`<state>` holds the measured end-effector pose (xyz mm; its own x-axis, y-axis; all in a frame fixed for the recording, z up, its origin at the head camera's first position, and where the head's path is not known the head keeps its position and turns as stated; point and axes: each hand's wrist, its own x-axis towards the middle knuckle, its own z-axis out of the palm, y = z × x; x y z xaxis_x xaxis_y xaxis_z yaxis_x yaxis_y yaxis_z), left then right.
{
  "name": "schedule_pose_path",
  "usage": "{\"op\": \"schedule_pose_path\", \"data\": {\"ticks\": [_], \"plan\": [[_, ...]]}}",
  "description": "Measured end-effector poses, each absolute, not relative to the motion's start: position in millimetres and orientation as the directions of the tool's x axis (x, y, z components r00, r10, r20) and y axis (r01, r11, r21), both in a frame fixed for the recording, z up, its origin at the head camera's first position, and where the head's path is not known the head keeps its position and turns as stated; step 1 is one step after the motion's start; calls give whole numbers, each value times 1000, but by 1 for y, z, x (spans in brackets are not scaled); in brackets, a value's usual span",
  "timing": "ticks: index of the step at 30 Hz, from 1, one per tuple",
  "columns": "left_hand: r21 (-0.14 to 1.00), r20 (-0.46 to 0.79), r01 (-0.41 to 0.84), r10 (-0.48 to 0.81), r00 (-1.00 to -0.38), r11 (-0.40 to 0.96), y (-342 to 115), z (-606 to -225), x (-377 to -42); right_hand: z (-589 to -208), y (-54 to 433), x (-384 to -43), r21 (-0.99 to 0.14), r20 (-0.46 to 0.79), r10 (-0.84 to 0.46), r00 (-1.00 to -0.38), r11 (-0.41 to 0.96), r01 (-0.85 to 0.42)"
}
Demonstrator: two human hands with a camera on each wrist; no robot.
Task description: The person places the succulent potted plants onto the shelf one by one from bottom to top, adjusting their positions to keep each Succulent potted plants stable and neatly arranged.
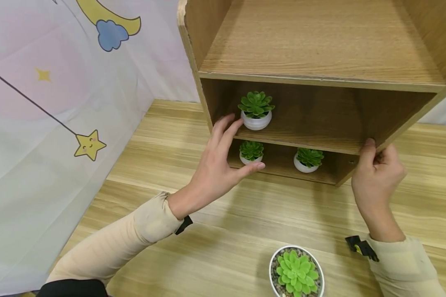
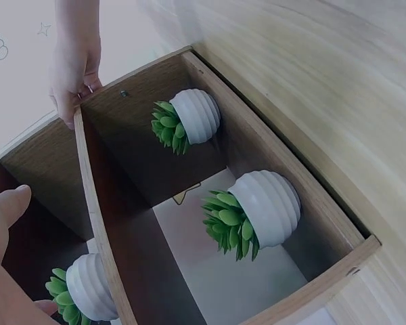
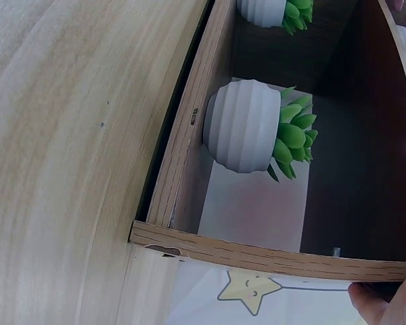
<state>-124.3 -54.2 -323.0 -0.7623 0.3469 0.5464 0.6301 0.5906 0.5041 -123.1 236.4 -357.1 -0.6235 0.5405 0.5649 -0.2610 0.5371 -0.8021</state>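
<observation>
A wooden shelf unit (image 1: 319, 45) stands on the table. On its middle board sits a potted succulent (image 1: 256, 123) in a white ribbed pot. My left hand (image 1: 209, 169) is at that pot's left side, fingers extended and thumb spread away; fingertips are at or very near the pot, and contact is unclear. With my right hand (image 1: 377, 181) I grip the unit's right side panel where it meets the middle board, thumb in front and fingers curled around the edge. Below, a left succulent (image 1: 251, 151) and a right succulent (image 1: 308, 159) stand in the bottom compartment.
A larger succulent in a round white pot (image 1: 296, 272) stands on the wood-grain table (image 1: 208, 243) near the front. A pale cloth (image 1: 33, 185) printed with stars, a moon and a cloud hangs at the left and behind the unit.
</observation>
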Motion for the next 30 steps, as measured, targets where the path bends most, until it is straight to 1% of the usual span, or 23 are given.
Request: {"op": "schedule_pose_path", "data": {"ticks": [9,12,16,23,30], "plan": [[410,606,679,374,-702,609,-56,-326,-122,-355,235,-123,-799,571,536,-623,537,-271],[393,609,681,380,-696,618,-57,-327,-120,-355,235,-123,-800,571,537,-622,534,-273],[373,607,678,385,-695,633,-58,-329,-118,-355,235,-123,-799,573,538,-618,534,-276],[338,584,641,381,-717,689,-59,-330,-114,-356,235,-123,-796,573,534,-622,544,-265],[324,569,625,381,-729,711,-60,-333,-110,-356,236,-123,-799,566,536,-627,544,-256]]}}
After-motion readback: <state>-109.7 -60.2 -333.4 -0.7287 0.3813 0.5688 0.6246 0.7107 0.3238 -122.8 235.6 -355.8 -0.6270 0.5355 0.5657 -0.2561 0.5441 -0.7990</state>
